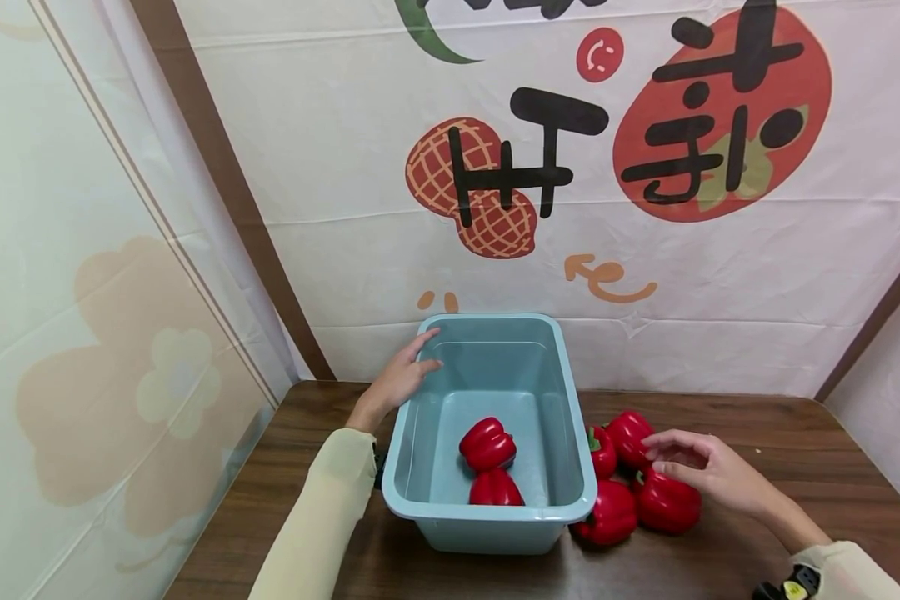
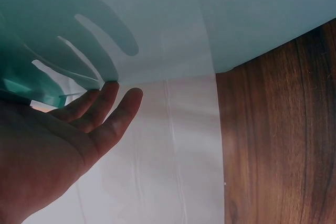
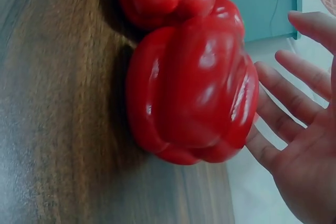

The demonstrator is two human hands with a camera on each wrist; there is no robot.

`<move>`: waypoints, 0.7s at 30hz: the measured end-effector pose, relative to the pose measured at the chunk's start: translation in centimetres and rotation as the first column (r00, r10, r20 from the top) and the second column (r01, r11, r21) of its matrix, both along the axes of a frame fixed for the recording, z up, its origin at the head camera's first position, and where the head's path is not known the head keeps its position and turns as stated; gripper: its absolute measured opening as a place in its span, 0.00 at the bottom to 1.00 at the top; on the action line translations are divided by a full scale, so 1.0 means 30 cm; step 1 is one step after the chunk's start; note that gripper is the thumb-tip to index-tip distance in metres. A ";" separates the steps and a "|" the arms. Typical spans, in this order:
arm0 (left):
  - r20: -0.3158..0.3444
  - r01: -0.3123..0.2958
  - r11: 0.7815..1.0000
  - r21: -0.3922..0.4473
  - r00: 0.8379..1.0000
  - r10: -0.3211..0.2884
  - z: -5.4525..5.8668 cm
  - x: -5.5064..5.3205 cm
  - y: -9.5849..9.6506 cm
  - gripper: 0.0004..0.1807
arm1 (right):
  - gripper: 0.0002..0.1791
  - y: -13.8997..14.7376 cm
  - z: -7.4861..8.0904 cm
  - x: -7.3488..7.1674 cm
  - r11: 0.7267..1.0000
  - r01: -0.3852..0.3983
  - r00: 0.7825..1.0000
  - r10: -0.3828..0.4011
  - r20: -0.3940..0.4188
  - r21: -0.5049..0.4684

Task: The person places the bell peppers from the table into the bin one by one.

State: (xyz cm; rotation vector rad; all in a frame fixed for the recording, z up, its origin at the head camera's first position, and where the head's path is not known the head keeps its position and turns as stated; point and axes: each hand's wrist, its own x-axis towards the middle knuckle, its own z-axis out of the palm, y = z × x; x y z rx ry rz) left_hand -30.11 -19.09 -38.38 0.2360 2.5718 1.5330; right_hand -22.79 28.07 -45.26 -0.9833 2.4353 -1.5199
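A light blue plastic basin (image 1: 487,513) stands on the table with two red bell peppers (image 1: 487,444) lying inside. My left hand (image 1: 399,379) holds the basin's left rim; two of its digits reach over the edge, and in the left wrist view the other fingers (image 2: 113,124) lie against the outer wall. Right of the basin, several red bell peppers (image 1: 669,502) sit grouped together. Over this group is my right hand (image 1: 708,471), its fingers loosely spread. In the right wrist view the nearest bell pepper (image 3: 191,93) is beside the fingers, with no grip on it.
The wooden table (image 1: 765,533) reaches back to a white printed cloth (image 1: 345,208) hanging behind it. Another pale cloth (image 1: 105,317) hangs on the left. The grouped peppers lie close against the basin's right side.
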 end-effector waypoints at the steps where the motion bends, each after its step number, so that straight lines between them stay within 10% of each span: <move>1: 0.000 0.000 1.000 0.001 1.000 0.000 0.001 0.001 0.000 0.34 | 0.17 0.001 -0.004 0.000 1.000 0.000 1.000 0.000 0.015 0.004; 21: -0.011 0.000 1.000 -0.013 1.000 0.000 -0.002 -0.004 0.000 0.33 | 0.26 0.024 -0.067 0.003 0.999 -0.031 0.970 0.028 0.242 0.010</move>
